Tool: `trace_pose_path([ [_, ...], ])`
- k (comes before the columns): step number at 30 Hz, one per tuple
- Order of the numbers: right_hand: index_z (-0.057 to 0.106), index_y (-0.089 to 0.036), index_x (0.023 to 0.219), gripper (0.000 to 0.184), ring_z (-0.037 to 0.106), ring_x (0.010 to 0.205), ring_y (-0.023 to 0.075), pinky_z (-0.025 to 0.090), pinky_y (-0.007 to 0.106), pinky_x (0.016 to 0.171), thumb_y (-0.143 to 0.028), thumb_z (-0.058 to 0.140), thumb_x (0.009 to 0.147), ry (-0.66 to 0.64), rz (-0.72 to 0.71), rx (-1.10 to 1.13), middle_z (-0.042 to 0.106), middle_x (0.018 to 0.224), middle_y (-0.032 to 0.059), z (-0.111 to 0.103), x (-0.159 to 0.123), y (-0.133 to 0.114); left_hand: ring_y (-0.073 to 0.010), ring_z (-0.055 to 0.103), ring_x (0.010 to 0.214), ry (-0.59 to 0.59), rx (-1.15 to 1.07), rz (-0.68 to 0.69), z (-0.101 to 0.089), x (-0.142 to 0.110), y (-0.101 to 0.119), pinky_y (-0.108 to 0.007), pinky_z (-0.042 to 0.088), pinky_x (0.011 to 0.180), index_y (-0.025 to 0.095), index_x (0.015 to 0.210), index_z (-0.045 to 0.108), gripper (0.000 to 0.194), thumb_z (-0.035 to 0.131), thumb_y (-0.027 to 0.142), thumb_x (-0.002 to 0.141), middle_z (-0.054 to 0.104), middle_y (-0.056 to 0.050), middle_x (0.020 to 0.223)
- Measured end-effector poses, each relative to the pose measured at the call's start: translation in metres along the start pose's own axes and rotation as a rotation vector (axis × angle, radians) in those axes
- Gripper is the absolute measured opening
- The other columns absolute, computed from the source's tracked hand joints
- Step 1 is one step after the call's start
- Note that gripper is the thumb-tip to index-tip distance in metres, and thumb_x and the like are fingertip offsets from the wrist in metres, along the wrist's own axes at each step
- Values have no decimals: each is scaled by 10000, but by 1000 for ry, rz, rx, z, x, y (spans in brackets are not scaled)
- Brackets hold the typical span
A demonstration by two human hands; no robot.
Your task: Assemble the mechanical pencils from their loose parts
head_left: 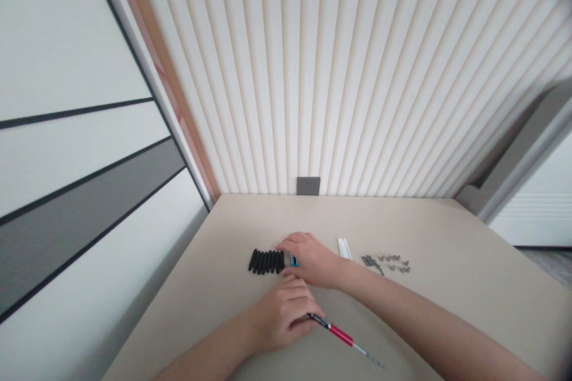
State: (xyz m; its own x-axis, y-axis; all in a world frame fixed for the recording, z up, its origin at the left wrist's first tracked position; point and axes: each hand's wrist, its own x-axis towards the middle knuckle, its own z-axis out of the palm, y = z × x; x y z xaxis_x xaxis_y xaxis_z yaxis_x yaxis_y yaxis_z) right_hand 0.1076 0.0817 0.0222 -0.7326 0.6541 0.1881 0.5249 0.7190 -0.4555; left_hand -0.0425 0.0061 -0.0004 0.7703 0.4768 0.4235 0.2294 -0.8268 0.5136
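My left hand is closed around the end of a slim pen-like stick. This stick has a black end, a red middle section and a thin greyish tip pointing down to the right. Just beyond, my right hand curves over the tabletop, its fingertips at the right end of a row of short black tubes. A small blue item shows between its thumb and fingers; whether it is gripped or only lies beneath I cannot tell.
On the beige table, white thin sticks lie right of my right hand. Farther right are small dark pieces and several small metallic pieces. A ribbed wall with a grey socket stands behind; a cabinet borders the left.
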Motion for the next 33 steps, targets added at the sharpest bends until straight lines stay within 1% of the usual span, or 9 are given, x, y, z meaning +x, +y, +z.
trace_pose_path([
  [4, 636, -219, 1185, 494, 576, 1137, 256, 364, 379, 1007, -317, 792, 727, -46, 22, -8, 677, 1165, 74, 5, 10, 0, -189, 596, 825, -12, 16, 41, 2, -1, 0, -319, 426, 805, 194, 1013, 611, 129, 513, 253, 953, 705, -51, 895],
  [9, 659, -225, 1141, 409, 597, 1105, 245, 362, 393, 1004, -248, 764, 747, -55, 26, -8, 695, 1119, 61, 8, 12, 0, -188, 595, 821, -15, 44, 60, 3, -1, 2, -316, 426, 790, 194, 1011, 612, 128, 517, 256, 952, 708, -45, 889],
  [12, 658, -205, 1139, 401, 616, 1069, 228, 403, 374, 984, -226, 768, 754, -6, -14, 50, 687, 1099, 66, 6, 10, 1, -193, 605, 826, -9, 22, 29, 2, 0, 3, -319, 438, 795, 196, 1013, 617, 140, 502, 250, 957, 694, -55, 873],
  [16, 667, -193, 1115, 319, 651, 907, 161, 506, 289, 856, -192, 729, 803, 138, -11, 235, 640, 1080, 67, -8, 2, 9, -199, 607, 837, 2, -19, -14, 0, 0, 2, -329, 448, 821, 190, 1027, 625, 154, 496, 242, 960, 681, -68, 867],
  [20, 709, -204, 989, 165, 650, 892, 165, 518, 300, 842, -229, 713, 825, 335, 73, 342, 650, 968, 45, -32, -21, 24, -199, 595, 846, 52, -44, -77, -2, 1, 1, -329, 455, 827, 179, 1021, 635, 149, 510, 226, 955, 684, -79, 883],
  [22, 712, -201, 948, 171, 650, 859, 171, 526, 308, 805, -313, 723, 819, 437, 143, 400, 662, 935, 43, -42, -40, 35, -200, 591, 858, 83, -63, -116, -3, 1, 1, -322, 459, 822, 174, 1016, 641, 137, 531, 219, 947, 688, -81, 889],
  [25, 699, -195, 911, 256, 637, 796, 178, 533, 324, 745, -429, 713, 809, 583, 287, 482, 673, 882, 44, -51, -73, 54, -193, 601, 874, 148, -125, -197, -6, 2, 1, -306, 468, 822, 178, 1013, 648, 134, 545, 230, 944, 684, -77, 899],
  [29, 685, -191, 905, 297, 631, 843, 186, 538, 320, 744, -473, 696, 811, 720, 354, 531, 657, 909, 53, -48, -113, 70, -183, 623, 884, 273, -156, -417, -9, 2, -3, -287, 474, 815, 199, 1008, 659, 152, 538, 270, 950, 684, -54, 934],
  [33, 671, -200, 954, 308, 641, 869, 193, 559, 323, 728, -481, 675, 828, 782, 391, 580, 657, 975, 64, -37, -134, 68, -189, 631, 875, 386, -183, -606, -8, 1, -11, -283, 488, 791, 196, 1027, 656, 201, 546, 341, 942, 688, -45, 938],
])
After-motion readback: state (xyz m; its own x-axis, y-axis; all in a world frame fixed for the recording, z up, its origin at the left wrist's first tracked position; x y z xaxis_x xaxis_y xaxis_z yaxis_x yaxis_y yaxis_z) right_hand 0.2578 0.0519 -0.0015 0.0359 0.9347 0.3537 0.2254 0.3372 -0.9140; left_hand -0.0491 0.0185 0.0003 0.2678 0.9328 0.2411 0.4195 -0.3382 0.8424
